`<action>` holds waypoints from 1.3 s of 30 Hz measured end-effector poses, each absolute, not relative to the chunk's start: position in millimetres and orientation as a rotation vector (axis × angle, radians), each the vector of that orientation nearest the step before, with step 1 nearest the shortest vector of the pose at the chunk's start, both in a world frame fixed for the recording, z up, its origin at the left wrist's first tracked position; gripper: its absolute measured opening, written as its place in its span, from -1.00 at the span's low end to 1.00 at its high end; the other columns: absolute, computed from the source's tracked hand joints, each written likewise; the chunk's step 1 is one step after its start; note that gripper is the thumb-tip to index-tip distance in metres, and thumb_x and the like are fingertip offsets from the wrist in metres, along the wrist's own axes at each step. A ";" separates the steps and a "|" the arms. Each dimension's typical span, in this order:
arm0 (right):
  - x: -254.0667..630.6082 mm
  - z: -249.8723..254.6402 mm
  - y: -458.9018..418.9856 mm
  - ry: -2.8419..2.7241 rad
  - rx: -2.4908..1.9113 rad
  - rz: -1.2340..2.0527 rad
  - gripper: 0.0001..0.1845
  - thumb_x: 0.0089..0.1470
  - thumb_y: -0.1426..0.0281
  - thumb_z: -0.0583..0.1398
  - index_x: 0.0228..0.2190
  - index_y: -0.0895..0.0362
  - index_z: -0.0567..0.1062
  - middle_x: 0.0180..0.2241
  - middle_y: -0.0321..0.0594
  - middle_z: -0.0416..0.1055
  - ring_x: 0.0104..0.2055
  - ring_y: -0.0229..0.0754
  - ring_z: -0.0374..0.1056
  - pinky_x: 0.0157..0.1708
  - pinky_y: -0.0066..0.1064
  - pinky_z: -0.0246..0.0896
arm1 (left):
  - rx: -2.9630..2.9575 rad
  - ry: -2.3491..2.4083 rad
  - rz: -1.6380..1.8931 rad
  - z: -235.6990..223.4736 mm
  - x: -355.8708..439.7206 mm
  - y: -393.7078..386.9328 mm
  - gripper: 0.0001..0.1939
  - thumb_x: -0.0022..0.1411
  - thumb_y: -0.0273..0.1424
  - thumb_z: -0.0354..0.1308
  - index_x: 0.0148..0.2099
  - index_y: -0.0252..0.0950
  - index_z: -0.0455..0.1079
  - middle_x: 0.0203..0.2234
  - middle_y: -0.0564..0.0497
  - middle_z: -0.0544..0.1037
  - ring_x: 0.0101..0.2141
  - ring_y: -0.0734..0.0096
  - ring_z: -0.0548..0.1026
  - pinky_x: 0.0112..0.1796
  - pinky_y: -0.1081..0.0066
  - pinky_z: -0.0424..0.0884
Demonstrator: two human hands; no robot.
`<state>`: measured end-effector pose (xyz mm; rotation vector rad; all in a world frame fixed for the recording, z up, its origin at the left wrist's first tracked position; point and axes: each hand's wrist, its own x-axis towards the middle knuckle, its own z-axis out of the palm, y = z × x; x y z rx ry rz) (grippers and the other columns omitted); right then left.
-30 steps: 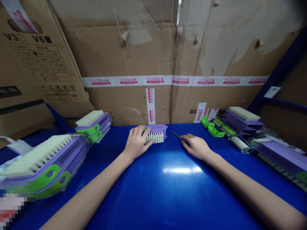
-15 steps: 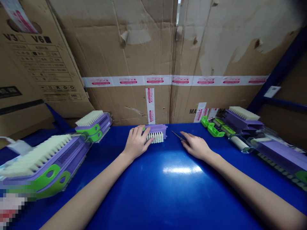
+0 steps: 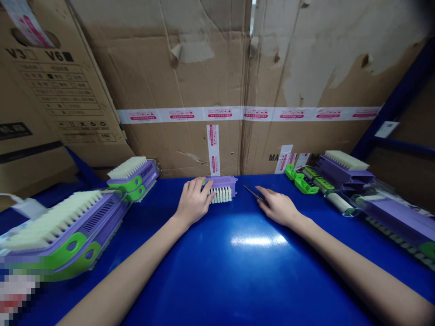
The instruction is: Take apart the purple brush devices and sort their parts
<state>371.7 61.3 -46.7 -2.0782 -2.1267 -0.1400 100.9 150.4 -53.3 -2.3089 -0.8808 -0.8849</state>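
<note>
My left hand is closed over the left end of a purple brush with cream bristles on its front side. The brush lies on the blue table by the cardboard, and a bit of green shows under my fingers. To its right, my right hand is closed on a thin, dark, pointed tool. The tip points left toward the brush without touching it. My palm and fingers cover most of the tool, so its kind is unclear.
Purple-and-green brushes are stacked at the left and farther back. On the right lie green plastic parts, a white roller and more purple pieces. Cardboard walls off the back of the blue table.
My left thumb has drawn slightly left on the bristles, uncovering a little more of them. The brush and my right hand with the tool look unmoved.
</note>
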 end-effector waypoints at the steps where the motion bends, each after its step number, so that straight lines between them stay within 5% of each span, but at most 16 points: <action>1: 371.8 -46.8 61.3 -2.127 -2.080 -0.141 -0.45 0.20 0.29 -0.05 0.20 0.16 0.17 0.05 -0.02 0.37 -0.04 -0.02 0.39 -0.17 -0.30 0.26 | -2.306 -0.880 -0.881 -53.4 100.9 150.4 -0.61 0.34 -0.29 -0.09 0.07 -0.38 0.37 -0.06 -0.31 0.43 -0.06 -0.01 0.36 -0.14 0.09 0.31; 14: 371.3 -46.4 60.9 -2.112 -2.070 -0.131 -0.42 0.20 0.30 -0.04 0.23 0.17 0.12 0.08 0.00 0.35 -0.02 0.00 0.38 -0.14 -0.27 0.27 | -2.269 -0.854 -0.887 -52.6 100.8 150.1 -0.62 0.33 -0.28 -0.06 0.04 -0.39 0.38 -0.07 -0.28 0.44 -0.07 0.02 0.37 -0.14 0.12 0.32; 23: 371.6 -46.9 61.1 -2.117 -2.059 -0.127 -0.42 0.20 0.31 -0.04 0.22 0.19 0.13 0.07 0.01 0.35 -0.01 0.02 0.38 -0.12 -0.24 0.28 | -2.282 -0.819 -0.890 -51.7 100.4 150.2 -0.43 0.23 -0.05 0.04 0.06 -0.43 0.35 -0.09 -0.32 0.43 -0.10 -0.01 0.38 -0.15 0.12 0.33; 39: 371.6 -47.5 61.2 -2.115 -2.062 -0.138 -0.42 0.20 0.31 -0.04 0.23 0.18 0.12 0.08 0.02 0.34 -0.02 0.03 0.39 -0.14 -0.23 0.29 | -2.284 -0.837 -0.881 -52.8 100.7 149.8 -0.53 0.28 -0.14 0.01 0.06 -0.40 0.35 -0.08 -0.31 0.43 -0.08 -0.01 0.38 -0.15 0.12 0.32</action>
